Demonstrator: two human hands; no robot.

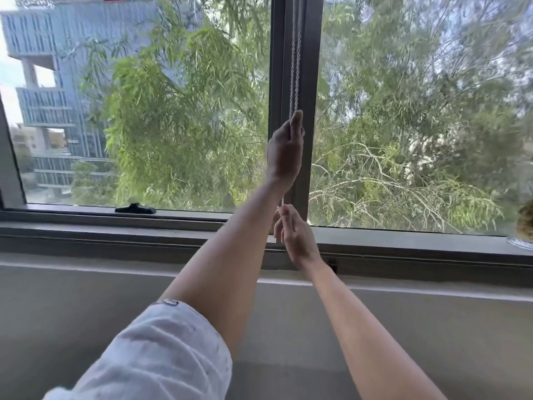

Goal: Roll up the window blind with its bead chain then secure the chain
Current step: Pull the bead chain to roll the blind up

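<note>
The chain (295, 67) hangs down in front of the mullion (308, 111) between two panes. The left hand (284, 148) grips it above the right hand (294, 235) (lower, by the sill (115, 226)). A latch (135, 209) sits on the frame to the left.

Bead chain (295, 67) runs off the top edge; the blind itself is out of frame. Left hand (285, 148) hides the chain's middle stretch. Right hand (295, 235) covers its lower end. Brown object (526, 220) cut by right edge, unidentifiable.
</note>
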